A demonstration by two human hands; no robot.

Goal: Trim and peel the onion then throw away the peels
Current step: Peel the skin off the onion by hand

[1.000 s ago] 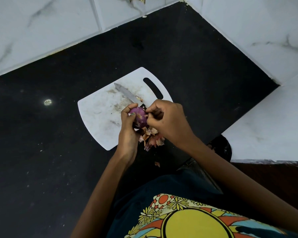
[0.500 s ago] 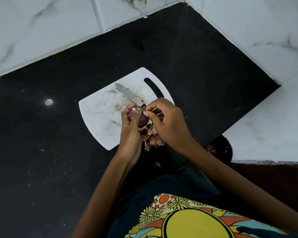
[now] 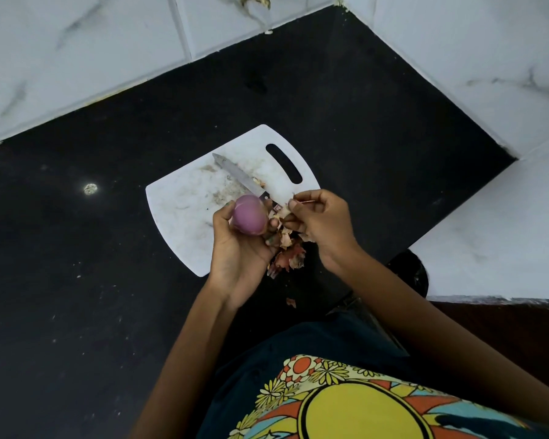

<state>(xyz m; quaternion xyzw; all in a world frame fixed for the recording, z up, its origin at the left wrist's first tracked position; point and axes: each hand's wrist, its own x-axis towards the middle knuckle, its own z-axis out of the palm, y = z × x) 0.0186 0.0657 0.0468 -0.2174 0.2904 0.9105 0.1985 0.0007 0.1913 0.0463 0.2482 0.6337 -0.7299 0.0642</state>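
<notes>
My left hand (image 3: 240,248) grips a purple, mostly peeled onion (image 3: 249,213) above the near edge of the white cutting board (image 3: 184,204). My right hand (image 3: 322,223) is just right of the onion and pinches a thin strip of peel (image 3: 286,210) between thumb and fingers. A heap of dry onion peels (image 3: 287,255) lies under and between the hands at the board's near right corner. A knife (image 3: 235,174) rests on the board, its blade pointing to the far left and its handle partly hidden by the onion.
The board lies on a black countertop (image 3: 76,280) bordered by white marble walls at the back and right. One loose peel scrap (image 3: 290,302) sits on the counter near the front edge. A dark opening shows below the counter edge at the right.
My right hand has pulled away to the right with a strip of peel. My left hand has turned the onion so more of its peeled purple surface shows.
</notes>
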